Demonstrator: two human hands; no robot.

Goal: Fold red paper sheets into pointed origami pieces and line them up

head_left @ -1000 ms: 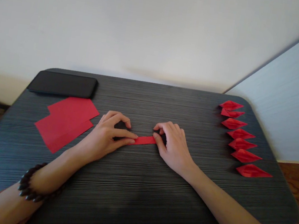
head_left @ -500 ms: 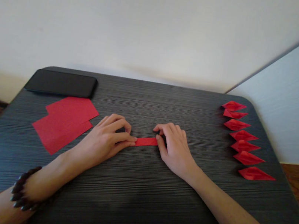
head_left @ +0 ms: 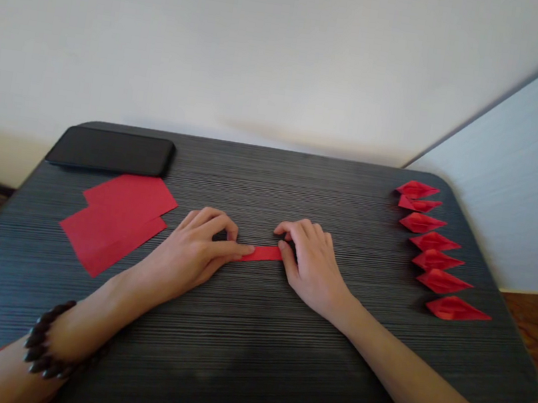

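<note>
A narrow folded strip of red paper (head_left: 265, 253) lies on the dark table between my hands. My left hand (head_left: 202, 245) has its index finger stretched over the strip's left end, with the thumb close below it. At the other end, the thumb and bent fingers of my right hand (head_left: 310, 261) close on the paper. Both hands rest on the tabletop. The strip's right tip is hidden under my right fingers.
Flat red paper sheets (head_left: 114, 222) overlap at the left, partly below a black phone (head_left: 112, 151). Several folded red paper boats (head_left: 435, 260) stand in a row along the right side of the dark table (head_left: 227, 343). A pale wall (head_left: 290, 56) rises behind.
My left index finger has slid a little to the right along the red strip. My right hand stays nearly in place at its end. The view has shifted slightly.
</note>
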